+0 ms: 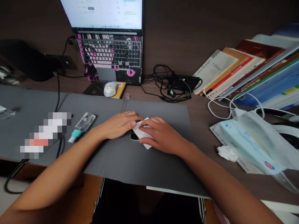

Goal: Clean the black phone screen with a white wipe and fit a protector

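Note:
A smartphone [134, 136] lies on the grey desk mat [149, 168], mostly covered by a white wipe [139, 133] and my hands. My left hand [119, 125], with a ring on one finger, grips the phone's left and far edge, its thumb beside the wipe. Fingers bent, my right hand [164, 135] presses the wipe onto the phone's face. To the left of my left hand lies a small clear spray bottle [85, 122] with a teal collar. How much of the screen is under the wipe is hidden.
A laptop [109, 59] stands at the back, a mouse [110, 89] on a booklet before it. Cables and a power adapter [184, 82] lie right of it. Books [243, 68] lean at the right, near a wipes pack [252, 140] and crumpled tissue [227, 153].

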Demonstrator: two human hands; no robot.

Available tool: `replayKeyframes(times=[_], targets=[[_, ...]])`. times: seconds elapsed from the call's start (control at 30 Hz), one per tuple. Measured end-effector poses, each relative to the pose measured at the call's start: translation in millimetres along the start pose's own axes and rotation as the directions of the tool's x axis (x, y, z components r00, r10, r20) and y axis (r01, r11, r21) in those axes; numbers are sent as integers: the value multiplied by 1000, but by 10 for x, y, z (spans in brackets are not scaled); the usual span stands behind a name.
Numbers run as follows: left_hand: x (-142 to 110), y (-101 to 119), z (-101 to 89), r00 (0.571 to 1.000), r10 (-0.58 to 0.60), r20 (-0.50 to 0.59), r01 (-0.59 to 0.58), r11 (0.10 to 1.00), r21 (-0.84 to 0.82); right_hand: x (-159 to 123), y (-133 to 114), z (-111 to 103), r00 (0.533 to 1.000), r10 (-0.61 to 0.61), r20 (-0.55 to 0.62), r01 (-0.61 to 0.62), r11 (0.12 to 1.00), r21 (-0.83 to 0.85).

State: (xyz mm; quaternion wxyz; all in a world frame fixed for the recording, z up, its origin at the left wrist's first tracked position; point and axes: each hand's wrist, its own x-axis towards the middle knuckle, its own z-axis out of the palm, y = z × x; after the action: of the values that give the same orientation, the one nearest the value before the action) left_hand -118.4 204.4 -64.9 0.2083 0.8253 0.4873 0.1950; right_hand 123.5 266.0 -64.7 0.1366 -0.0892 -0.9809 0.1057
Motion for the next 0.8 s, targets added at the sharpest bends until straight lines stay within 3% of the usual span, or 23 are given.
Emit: replayKeyframes(times=[0.1,0.33,0.67,0.8], targets=[[5,14,-4,1000,-2,-8,3,1000,6,-7,16,0,999,40,3,-40,999,-9],[-31,-35,35,1000,-15,-25,16,999,38,108,-35,80,999,-28,35,27,999,23],[-31,-22,29,998,-61,-9,61,998,-3,42,62,-120,996,80,50,-75,993,-90],[-30,-15,27,999,-45,-10,45,999,1,36,49,-73,999,14,51,-12,999,-32]])
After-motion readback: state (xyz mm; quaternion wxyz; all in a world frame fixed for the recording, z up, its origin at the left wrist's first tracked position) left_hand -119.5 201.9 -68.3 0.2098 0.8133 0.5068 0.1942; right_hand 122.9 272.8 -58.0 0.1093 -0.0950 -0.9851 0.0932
